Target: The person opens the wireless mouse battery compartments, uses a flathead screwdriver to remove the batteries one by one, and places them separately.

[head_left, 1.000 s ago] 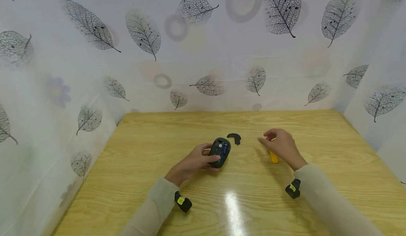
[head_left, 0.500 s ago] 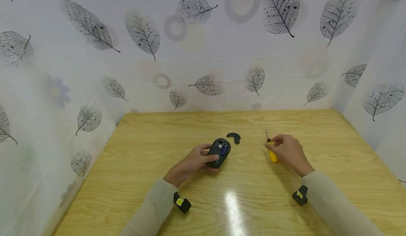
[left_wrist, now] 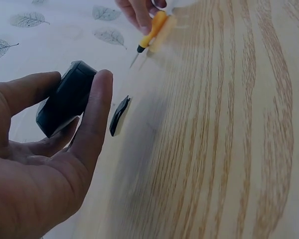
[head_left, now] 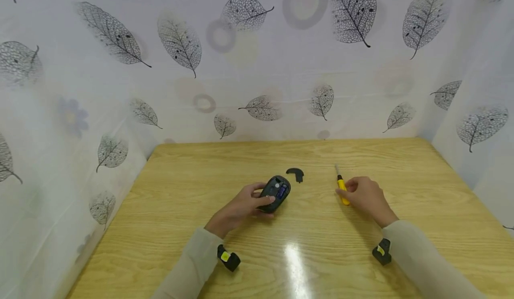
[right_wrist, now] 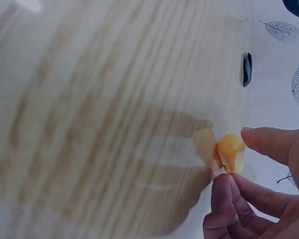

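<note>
My left hand [head_left: 241, 205] grips a black computer mouse [head_left: 273, 198] with its underside up, the thumb lying across it. A blue battery [head_left: 283, 190] shows in its uncovered bay. In the left wrist view the mouse [left_wrist: 70, 97] sits between thumb and fingers, above the table. My right hand [head_left: 367, 198] has thumb and fingertips on either side of the yellow handle of a screwdriver [head_left: 342, 187], whose shaft points away from me. From the right wrist view, the butt of the screwdriver [right_wrist: 231, 151] appears between thumb and fingers, low over the wood.
A black battery cover [head_left: 296, 174] lies on the wooden table [head_left: 192, 169], just beyond the mouse and left of the screwdriver. Leaf-patterned curtains [head_left: 261, 67] stand along the table's back and sides. A dark camera [head_left: 229, 258] is strapped to each wrist.
My right hand has drawn back along the screwdriver toward its handle end, uncovering the shaft and dark collar. The screwdriver lies nearly where it was. My left hand keeps its grip on the mouse.
</note>
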The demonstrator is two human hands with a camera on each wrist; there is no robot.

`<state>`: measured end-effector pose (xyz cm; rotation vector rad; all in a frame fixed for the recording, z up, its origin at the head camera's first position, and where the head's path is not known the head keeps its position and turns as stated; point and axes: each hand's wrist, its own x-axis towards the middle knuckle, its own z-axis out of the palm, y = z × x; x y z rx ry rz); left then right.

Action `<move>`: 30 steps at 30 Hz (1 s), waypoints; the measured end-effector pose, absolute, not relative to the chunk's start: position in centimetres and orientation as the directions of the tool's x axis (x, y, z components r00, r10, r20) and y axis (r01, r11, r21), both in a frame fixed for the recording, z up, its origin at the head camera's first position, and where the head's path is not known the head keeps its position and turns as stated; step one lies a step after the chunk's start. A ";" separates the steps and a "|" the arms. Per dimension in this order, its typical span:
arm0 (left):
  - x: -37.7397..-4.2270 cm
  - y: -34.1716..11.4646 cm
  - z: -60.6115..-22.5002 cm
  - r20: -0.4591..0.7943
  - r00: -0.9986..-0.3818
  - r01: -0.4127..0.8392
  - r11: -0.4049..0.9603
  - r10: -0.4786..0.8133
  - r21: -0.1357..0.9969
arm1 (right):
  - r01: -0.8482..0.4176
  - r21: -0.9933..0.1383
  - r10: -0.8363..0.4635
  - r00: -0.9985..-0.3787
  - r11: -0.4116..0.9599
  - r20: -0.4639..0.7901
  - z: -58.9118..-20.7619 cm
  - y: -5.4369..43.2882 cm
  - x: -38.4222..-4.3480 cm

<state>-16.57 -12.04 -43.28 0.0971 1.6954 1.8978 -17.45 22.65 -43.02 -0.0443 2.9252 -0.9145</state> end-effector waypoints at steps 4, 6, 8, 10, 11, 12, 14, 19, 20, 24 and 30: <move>-16.6 -12.1 -43.4 -0.315 -0.826 -0.372 -0.032 0.467 0.928 | -0.013 -0.570 -0.062 -0.996 0.822 -0.066 -43.2 22.7 -17.4; -16.6 -12.2 -43.4 -0.318 -0.825 -0.375 -0.034 0.467 0.926 | -0.016 -0.572 -0.066 -0.996 0.820 -0.067 -43.3 22.7 -17.3; -16.7 -12.2 -43.5 -0.320 -0.825 -0.378 -0.034 0.466 0.925 | -0.014 -0.572 -0.065 -0.995 0.820 -0.069 -43.3 22.7 -17.3; -16.7 -12.2 -43.5 -0.320 -0.825 -0.377 -0.031 0.466 0.926 | -0.018 -0.572 -0.069 -0.995 0.820 -0.068 -43.3 22.7 -17.3; -16.8 -12.2 -43.5 -0.315 -0.826 -0.371 -0.029 0.468 0.928 | -0.019 -0.571 -0.070 -0.995 0.821 -0.068 -43.3 22.8 -17.3; -16.8 -12.2 -43.5 -0.313 -0.826 -0.367 -0.027 0.468 0.930 | -0.019 -0.569 -0.070 -0.995 0.822 -0.067 -43.3 22.8 -17.3; -16.8 -12.2 -43.4 -0.309 -0.826 -0.361 -0.021 0.471 0.932 | -0.019 -0.570 -0.070 -0.995 0.821 -0.067 -43.2 22.8 -17.3; -16.7 -12.2 -43.3 -0.323 -0.826 -0.365 -0.003 0.463 0.931 | 0.004 -0.582 -0.052 -0.996 0.813 -0.079 -43.4 23.0 -17.3; -16.7 -12.2 -43.3 -0.328 -0.825 -0.370 -0.002 0.460 0.929 | 0.010 -0.586 -0.048 -0.995 0.810 -0.083 -43.4 23.0 -17.3; -16.6 -12.2 -43.3 -0.322 -0.824 -0.367 -0.006 0.466 0.930 | 0.022 -0.601 -0.044 -0.995 0.799 -0.094 -43.5 23.2 -17.2; -16.6 -12.2 -43.3 -0.283 -0.823 -0.332 -0.011 0.492 0.943 | -0.009 -0.617 -0.067 -0.995 0.787 -0.070 -43.4 23.6 -17.1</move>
